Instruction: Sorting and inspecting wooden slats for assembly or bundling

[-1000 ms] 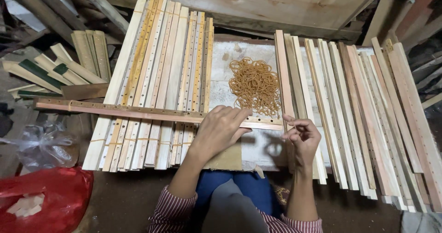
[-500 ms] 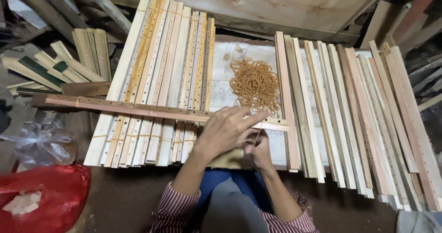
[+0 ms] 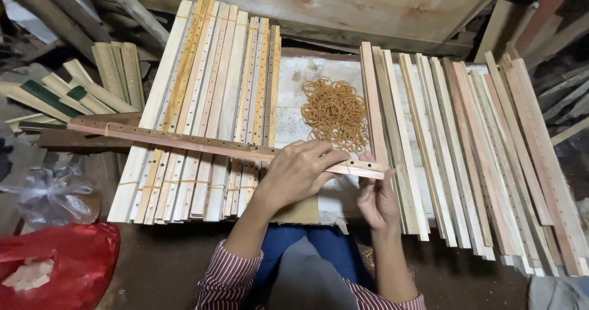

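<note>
Since half a second ago the right hand (image 3: 375,201) has come out from under the left and moved right, so it now sits at the right-hand end of the long wooden strip (image 3: 202,143); the strip itself lies almost as it did.

The strip is a long reddish length of wood with a row of holes, lying crosswise over the bench (image 3: 319,110), its left end reaching past the stack of drilled slats (image 3: 211,101) and its right end close to the front of the person. A thin band is wrapped round it near the left end.

The left hand (image 3: 299,172) is closed over the strip from above, fingers curled across its top near the right end. The right hand is below the tip, fingers bent upward and touching the underside and end of the strip; whether it pinches anything small cannot be told.

Just behind the hands a heap of tan rubber bands (image 3: 334,110) lies on the pale bench top. To the right is a second row of slats (image 3: 466,156), laid side by side, pale and reddish. At far left lie loose offcuts (image 3: 73,92), some with green faces. Lower left, a clear plastic bag (image 3: 52,193) sits above a red bag (image 3: 58,267) holding pale blocks.
</note>
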